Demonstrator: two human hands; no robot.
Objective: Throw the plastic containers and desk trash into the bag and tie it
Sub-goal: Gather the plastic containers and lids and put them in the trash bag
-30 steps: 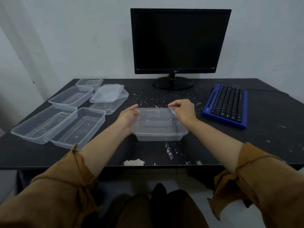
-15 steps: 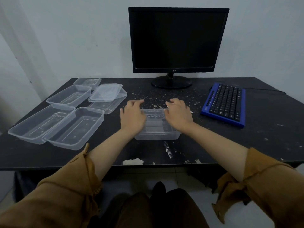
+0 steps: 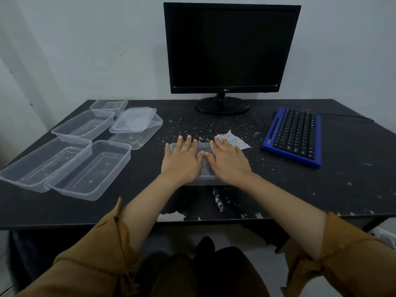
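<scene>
Before the monitor (image 3: pixel 231 48) marked LG, left hand (image 3: pixel 182 160) and right hand (image 3: pixel 228 161) press flat, fingers straight, on a clear container (image 3: pixel 204 147); a paper scrap (image 3: pixel 236 142) lies there too.

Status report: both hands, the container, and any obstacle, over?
Left hand and right hand open, pressing flat on clear container. Other containers wait at left. Paper scrap by right fingertips; no bag in view.

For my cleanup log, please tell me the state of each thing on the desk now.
Left hand, open, flat on centre container.
Right hand, open, flat on it, fingers over paper scrap.
Centre container, on desk under both hands.
Lidded container, lid askew.
Monitor, screen dark.
Desk, strewn with crumbs.
</scene>
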